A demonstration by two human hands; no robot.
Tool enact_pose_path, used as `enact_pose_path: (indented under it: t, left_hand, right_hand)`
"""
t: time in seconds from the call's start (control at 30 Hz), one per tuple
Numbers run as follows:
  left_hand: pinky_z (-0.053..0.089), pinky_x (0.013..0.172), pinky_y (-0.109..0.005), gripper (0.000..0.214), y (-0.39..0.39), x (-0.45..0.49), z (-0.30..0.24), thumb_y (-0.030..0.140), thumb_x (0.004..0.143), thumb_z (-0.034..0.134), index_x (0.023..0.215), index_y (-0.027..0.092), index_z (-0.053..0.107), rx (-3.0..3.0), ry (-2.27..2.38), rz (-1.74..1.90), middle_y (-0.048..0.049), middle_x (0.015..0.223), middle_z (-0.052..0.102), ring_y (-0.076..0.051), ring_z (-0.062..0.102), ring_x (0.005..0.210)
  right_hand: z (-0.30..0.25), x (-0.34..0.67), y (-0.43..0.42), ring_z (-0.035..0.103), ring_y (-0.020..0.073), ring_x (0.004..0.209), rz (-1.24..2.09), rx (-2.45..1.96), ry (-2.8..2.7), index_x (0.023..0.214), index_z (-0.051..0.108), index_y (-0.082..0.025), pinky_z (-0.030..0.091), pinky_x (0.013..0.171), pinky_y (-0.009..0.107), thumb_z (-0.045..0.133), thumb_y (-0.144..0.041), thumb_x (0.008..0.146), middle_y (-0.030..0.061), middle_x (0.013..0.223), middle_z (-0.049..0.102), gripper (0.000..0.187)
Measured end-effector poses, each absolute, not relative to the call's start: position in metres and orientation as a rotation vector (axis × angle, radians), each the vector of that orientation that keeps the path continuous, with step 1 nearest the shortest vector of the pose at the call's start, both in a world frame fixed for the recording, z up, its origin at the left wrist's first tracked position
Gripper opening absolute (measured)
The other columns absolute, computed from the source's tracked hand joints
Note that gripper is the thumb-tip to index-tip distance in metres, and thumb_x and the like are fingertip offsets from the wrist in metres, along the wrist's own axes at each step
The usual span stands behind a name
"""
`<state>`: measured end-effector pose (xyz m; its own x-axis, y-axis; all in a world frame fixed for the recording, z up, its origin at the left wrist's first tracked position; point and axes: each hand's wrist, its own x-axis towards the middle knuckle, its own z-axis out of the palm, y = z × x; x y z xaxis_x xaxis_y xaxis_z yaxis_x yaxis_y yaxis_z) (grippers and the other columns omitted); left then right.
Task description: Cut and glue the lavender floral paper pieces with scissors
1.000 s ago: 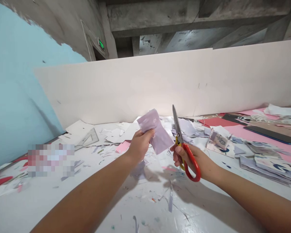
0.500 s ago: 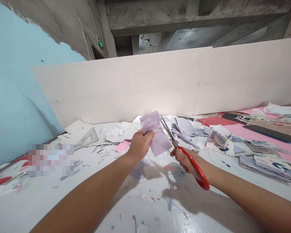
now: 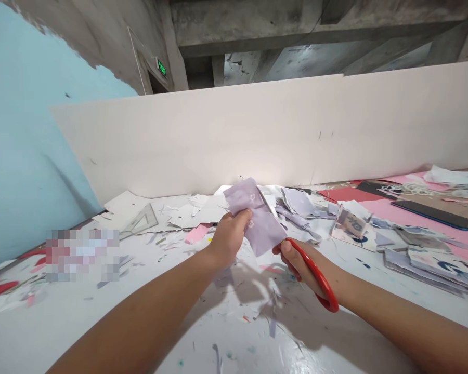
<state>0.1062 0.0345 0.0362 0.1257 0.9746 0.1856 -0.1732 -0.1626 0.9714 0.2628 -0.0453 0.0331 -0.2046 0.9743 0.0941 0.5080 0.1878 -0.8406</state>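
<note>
My left hand [image 3: 231, 232] pinches a folded piece of pale purple paper [image 3: 265, 231] with a small white flower print, the thumb on top. The paper is held up over the table. Wrapped round the red handles of a pair of scissors [image 3: 315, 275] is my right hand [image 3: 302, 262], just right of the paper's lower corner. Most of the blades lie behind the paper's right edge, so I cannot tell how far apart they are.
Paper scraps litter the white table [image 3: 140, 332]. A set square [image 3: 142, 221] lies at the left back. Purple offcuts [image 3: 298, 202], a stack of printed pieces [image 3: 432, 267] and a dark phone [image 3: 439, 214] are to the right. A white panel [image 3: 218, 140] closes off the back.
The scissors and the paper have come together; the blades, seen beside the paper before, are now mostly behind its right edge. The paper's lower part has shifted slightly right.
</note>
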Motion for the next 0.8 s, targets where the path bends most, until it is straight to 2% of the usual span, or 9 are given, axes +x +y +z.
enact_pose_path:
  t: [0.13,0.23,0.43,0.8]
  left_hand:
    - [0.042,0.062,-0.028,0.032,0.035,0.108,0.036,0.041,0.065,0.060,0.086,0.016,0.058,1.195,0.843,1.328,0.0006,0.060,0.056,-0.013,0.052,0.056]
    - [0.041,0.062,-0.026,0.028,0.034,0.108,0.037,0.039,0.067,0.058,0.083,0.016,0.059,1.181,0.798,1.325,0.0016,0.059,0.055,-0.012,0.051,0.055]
    - [0.038,0.056,-0.024,0.026,0.031,0.107,0.037,0.041,0.068,0.058,0.072,0.016,0.056,1.206,0.763,1.250,0.0016,0.059,0.053,-0.010,0.048,0.052]
    - [0.036,0.051,-0.024,0.029,0.032,0.108,0.035,0.044,0.068,0.058,0.071,0.016,0.056,1.259,0.781,1.238,0.0027,0.051,0.049,-0.010,0.045,0.046]
  right_hand:
    - [0.035,0.261,-0.047,0.039,0.0134,0.054,0.846,-1.430,-1.816,0.082,0.053,-0.018,0.037,0.053,0.030,0.025,-0.067,0.078,-0.0024,0.057,0.040,0.057]
    - [0.032,0.261,-0.046,0.039,0.0134,0.054,0.808,-1.442,-1.826,0.080,0.051,-0.018,0.037,0.053,0.029,0.022,-0.069,0.077,-0.0028,0.057,0.039,0.059]
    - [0.023,0.264,-0.041,0.035,0.0115,0.050,0.782,-1.392,-1.801,0.062,0.036,-0.020,0.034,0.052,0.028,0.023,-0.064,0.080,-0.0043,0.052,0.036,0.049]
    - [0.031,0.262,-0.047,0.037,0.0116,0.048,0.927,-1.347,-1.742,0.073,0.048,-0.019,0.035,0.052,0.028,0.034,-0.051,0.084,-0.0037,0.053,0.038,0.036]
